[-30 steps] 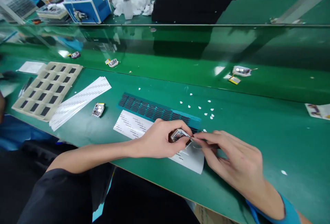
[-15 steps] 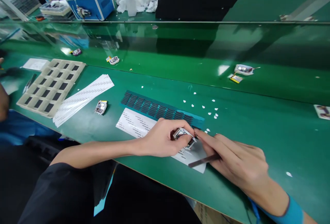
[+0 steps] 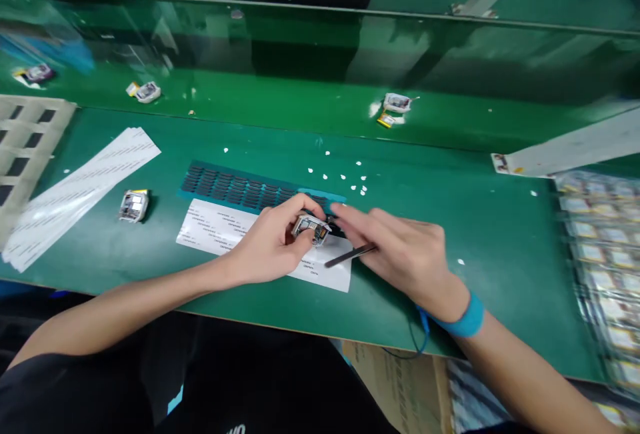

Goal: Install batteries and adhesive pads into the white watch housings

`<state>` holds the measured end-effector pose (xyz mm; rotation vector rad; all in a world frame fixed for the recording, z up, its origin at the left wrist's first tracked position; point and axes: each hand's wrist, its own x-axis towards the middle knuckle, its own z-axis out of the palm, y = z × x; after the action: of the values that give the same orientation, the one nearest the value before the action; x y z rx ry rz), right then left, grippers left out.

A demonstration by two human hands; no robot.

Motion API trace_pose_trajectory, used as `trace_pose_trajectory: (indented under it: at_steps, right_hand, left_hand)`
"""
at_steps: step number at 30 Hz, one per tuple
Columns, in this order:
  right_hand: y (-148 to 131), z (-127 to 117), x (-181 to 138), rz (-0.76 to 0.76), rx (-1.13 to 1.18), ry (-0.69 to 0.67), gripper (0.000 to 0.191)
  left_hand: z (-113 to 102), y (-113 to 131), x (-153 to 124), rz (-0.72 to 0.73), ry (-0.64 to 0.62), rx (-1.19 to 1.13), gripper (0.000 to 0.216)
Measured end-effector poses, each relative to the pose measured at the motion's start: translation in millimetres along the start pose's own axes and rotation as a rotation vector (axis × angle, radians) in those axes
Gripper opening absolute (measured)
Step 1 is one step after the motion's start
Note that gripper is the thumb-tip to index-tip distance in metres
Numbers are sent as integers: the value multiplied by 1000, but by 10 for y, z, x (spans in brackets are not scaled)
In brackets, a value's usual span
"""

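Observation:
Pinched in my left hand (image 3: 277,237) is a small electronic device (image 3: 311,229), a pale open casing with a circuit board inside, tilted above the table. My right hand (image 3: 400,247) is closed with a slim dark tool (image 3: 350,256) held among its fingers, one end poking out to the lower left. Its thumb and forefinger meet at the device's right edge; whatever small dark piece is between them is blurred. Under both hands lies a white printed sheet (image 3: 215,224), and just behind it a blue-green strip (image 3: 240,187) carrying rows of dark pads.
Another open device (image 3: 134,206) lies left, near white strips (image 3: 85,187) and a compartment tray (image 3: 60,114). Small white bits (image 3: 343,177) are scattered behind my hands. More devices sit along the green ledge, one device (image 3: 397,103) with a yellow-edged part. Trays of parts (image 3: 600,247) stand right.
The view has swung to the right, so things appear further left and the trays at right have come in. Both hands still work at the same device, whose board now faces me more.

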<state>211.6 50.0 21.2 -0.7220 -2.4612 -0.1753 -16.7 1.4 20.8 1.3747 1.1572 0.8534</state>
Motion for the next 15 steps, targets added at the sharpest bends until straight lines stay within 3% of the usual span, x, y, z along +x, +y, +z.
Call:
trace_pose_trajectory:
  at_steps: [4,9,15]
  right_hand:
    - [-82,-4,-14,-181,-155,-52,29]
    - [-101,0,-16,-116,-145,-15,29]
    - [-184,-23,-16,-153,-128,-54,39]
  left_hand:
    - [11,21,-24,-14,-25,39,21]
    - [50,-4,-36,-14,5,27,27]
    - [116,-30,-38,-26,33,38,25]
